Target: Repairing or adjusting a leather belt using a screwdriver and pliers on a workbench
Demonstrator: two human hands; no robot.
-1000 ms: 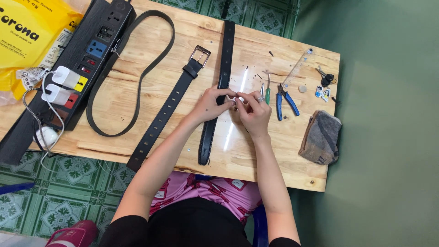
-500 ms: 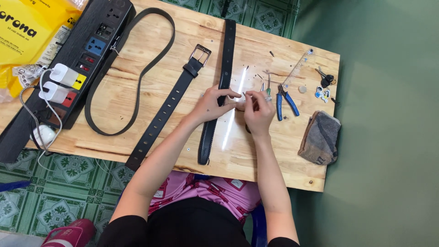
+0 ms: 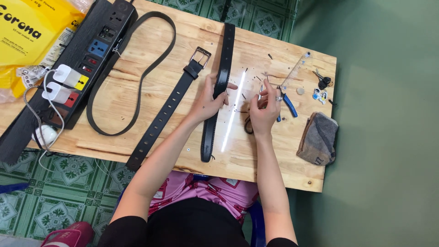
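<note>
The strap (image 3: pixel 218 91) lies lengthwise at the middle of the surface (image 3: pixel 137 114), running from 12 toward 6 o'clock. The left hand (image 3: pixel 211 98) grips it about midway, fingers curled over its edge. The right hand (image 3: pixel 265 107), at the strap's 3 o'clock, pinches a small metal tool (image 3: pixel 260 93), fingers nearly closed. Blue pliers (image 3: pixel 288 101) lie just beside that hand. A buckled belt (image 3: pixel 171 103) lies at 9 o'clock.

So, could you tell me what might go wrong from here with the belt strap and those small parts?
The left hand pins the black strap only lightly, so it could slide. Tiny bits scattered beside the right hand could be swept off the table. The blue-handled pliers lie close to the fingers.
</note>
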